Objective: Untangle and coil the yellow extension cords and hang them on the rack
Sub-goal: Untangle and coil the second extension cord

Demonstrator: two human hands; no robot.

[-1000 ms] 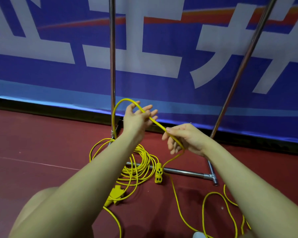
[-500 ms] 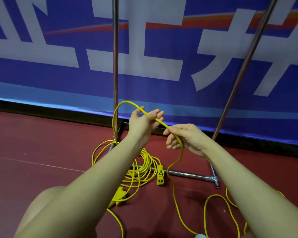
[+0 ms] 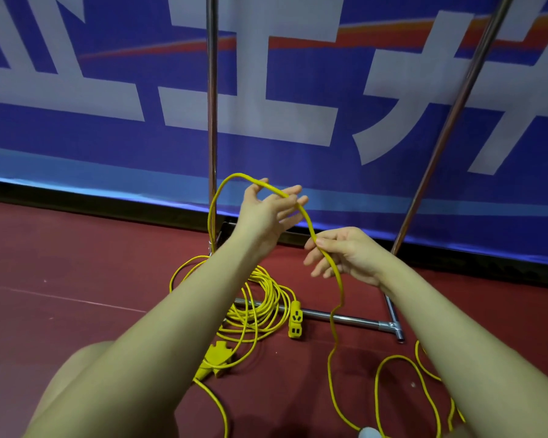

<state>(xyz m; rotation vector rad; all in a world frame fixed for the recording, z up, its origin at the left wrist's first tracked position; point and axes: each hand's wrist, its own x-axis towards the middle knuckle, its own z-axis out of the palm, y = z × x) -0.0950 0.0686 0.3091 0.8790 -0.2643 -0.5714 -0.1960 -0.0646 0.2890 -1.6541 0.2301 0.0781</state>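
Viewing maroon floor (image 3: 76, 263), blue banner (image 3: 108, 147) beyond my hands; two rack poles (image 3: 212, 121); left hand (image 3: 266, 213) loosely draped, right hand (image 3: 342, 254) pinching yellow cord (image 3: 336, 279); two sockets (image 3: 295, 320) below.

Even, fairly bright indoor light falls from above. Soft, faint shadows lie on the dark red floor (image 3: 76, 279) beneath the forearms and near the coiled yellow cord (image 3: 260, 308). The chrome rack poles (image 3: 212, 121) carry thin bright highlights, and the blue banner (image 3: 298, 159) shows a pale sheen along its lower edge. Wide-angle distortion bends the right pole and stretches the forearms toward the bottom corners. Focus is mildly soft overall; fine detail smears slightly.
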